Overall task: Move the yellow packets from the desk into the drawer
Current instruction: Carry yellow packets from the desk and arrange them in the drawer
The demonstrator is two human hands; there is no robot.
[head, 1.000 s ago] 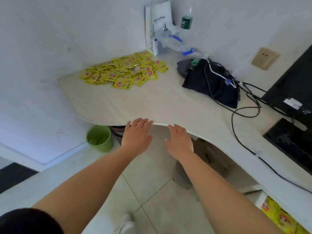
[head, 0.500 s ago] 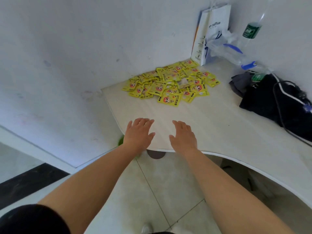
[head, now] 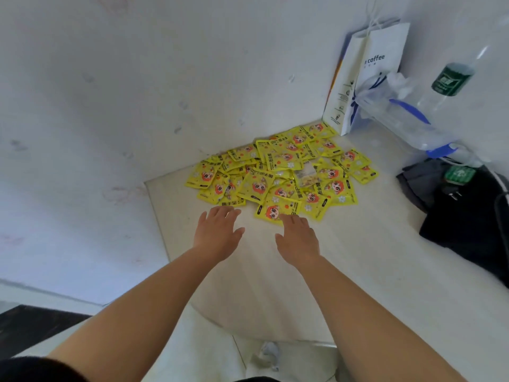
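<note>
A heap of several yellow packets with cartoon faces lies in the far corner of the pale desk, against the wall. My left hand is stretched out flat above the desk, fingers straight, its tips just short of the heap's near left edge. My right hand is also flat and empty, fingertips over the edge of the nearest packet. No drawer is in view.
A white paper coffee bag stands in the corner behind the heap. A clear plastic bag and a bottle with a green label lean on the right wall. A black bag lies on the desk at right. The wall closes the left side.
Both hands have moved forward from the desk's front edge across the top to the near side of the packet heap. The view has closed in on the corner.
</note>
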